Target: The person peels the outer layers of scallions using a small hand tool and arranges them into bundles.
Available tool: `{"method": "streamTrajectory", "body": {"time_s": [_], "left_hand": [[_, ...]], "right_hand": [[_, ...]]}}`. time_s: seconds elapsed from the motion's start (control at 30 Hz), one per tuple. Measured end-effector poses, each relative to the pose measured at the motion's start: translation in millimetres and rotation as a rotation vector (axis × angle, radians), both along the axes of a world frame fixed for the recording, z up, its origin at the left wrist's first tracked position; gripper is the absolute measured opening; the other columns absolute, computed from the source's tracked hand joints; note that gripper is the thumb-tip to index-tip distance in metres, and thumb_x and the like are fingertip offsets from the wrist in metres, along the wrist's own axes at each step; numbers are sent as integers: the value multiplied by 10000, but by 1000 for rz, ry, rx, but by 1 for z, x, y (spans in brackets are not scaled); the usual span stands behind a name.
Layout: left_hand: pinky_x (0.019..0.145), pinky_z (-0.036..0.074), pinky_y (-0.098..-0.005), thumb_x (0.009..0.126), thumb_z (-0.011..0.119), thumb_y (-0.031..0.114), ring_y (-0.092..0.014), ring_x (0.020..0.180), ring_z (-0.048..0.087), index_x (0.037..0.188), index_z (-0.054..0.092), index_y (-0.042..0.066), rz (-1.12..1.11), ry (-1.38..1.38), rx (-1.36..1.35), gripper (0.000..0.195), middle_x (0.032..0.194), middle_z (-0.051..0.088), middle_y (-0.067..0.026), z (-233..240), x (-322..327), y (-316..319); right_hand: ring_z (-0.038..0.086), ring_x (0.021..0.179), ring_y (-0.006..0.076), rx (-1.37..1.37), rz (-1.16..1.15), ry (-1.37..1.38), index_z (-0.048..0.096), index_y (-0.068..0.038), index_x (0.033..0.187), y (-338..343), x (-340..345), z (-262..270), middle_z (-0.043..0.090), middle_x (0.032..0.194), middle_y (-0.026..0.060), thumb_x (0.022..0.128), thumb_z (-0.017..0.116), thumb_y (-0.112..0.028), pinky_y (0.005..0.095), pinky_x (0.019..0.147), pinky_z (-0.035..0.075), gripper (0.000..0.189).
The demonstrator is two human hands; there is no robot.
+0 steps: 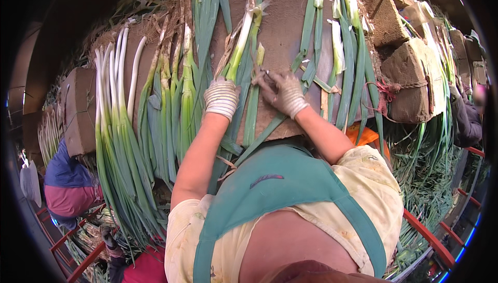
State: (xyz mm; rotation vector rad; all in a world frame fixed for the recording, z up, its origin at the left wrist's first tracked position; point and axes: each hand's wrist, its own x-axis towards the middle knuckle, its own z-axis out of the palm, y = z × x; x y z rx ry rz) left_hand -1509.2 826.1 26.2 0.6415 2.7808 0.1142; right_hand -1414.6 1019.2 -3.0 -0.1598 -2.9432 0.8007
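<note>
My left hand, in a striped, soiled work glove, is closed around a long green onion with a pale shaft and brown roots at its far end. My right hand, in a matching glove, is just right of that stalk with fingers bent. A small dark thing shows at its fingertips; I cannot tell what it is or whether it is gripped. Under both hands lies a brown, dirt-covered board. Unpeeled green onions with dry roots lie left of my left hand. Stripped leaves lie to the right.
Clean white-shafted green onions form a bundle at the left. A block stands beside it, and a cord-tied block at the right. Other people are near: a blue-and-red garment, a dark sleeve. Red rails run below.
</note>
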Motion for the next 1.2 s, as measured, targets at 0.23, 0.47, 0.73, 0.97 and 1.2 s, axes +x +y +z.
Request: {"method": "streamTrajectory", "body": {"time_s": [0.23, 0.47, 0.73, 0.97, 1.2], "left_hand": [[925, 516, -480, 761, 796, 340, -395, 1094, 627, 1144, 638, 45, 158, -124, -40, 508, 1182, 643, -225, 12, -13, 23], [917, 515, -441, 705, 771, 262, -392, 1029, 656, 1156, 621, -23, 171, -292, 182, 554, 1078, 675, -277, 16, -30, 9], [806, 525, -343, 758, 654, 46, -233, 868, 634, 1227, 571, -55, 352, -732, 774, 486, 990, 682, -161, -7, 15, -19], [748, 547, -318, 779, 577, 11, -193, 830, 638, 1305, 487, -31, 495, -915, 934, 535, 994, 666, -131, 9, 58, -61], [739, 540, -328, 851, 656, 97, -186, 807, 625, 1246, 511, -24, 297, -409, 871, 438, 931, 662, -123, -13, 96, -80]], "right_hand": [[660, 1054, 360, -171, -214, 31, 705, -42, 1135, 86, -176, -4, 683, 1128, 227, 787, 740, -422, 436, 948, 510, 517], [680, 1042, 326, -381, -53, 44, 671, -32, 1220, 62, -125, -16, 683, 1144, 218, 744, 800, -360, 390, 939, 535, 592], [663, 1107, 306, -559, -104, 85, 635, -9, 1253, 48, -84, 10, 661, 1184, 215, 755, 827, -299, 372, 950, 538, 607], [667, 1059, 217, -695, -154, 104, 629, 35, 1247, 30, -80, 10, 682, 1169, 170, 778, 799, -220, 335, 950, 521, 560], [698, 973, 235, -730, -194, 62, 665, 43, 1169, 16, -77, -13, 708, 1062, 178, 761, 807, -284, 365, 898, 540, 542]]}}
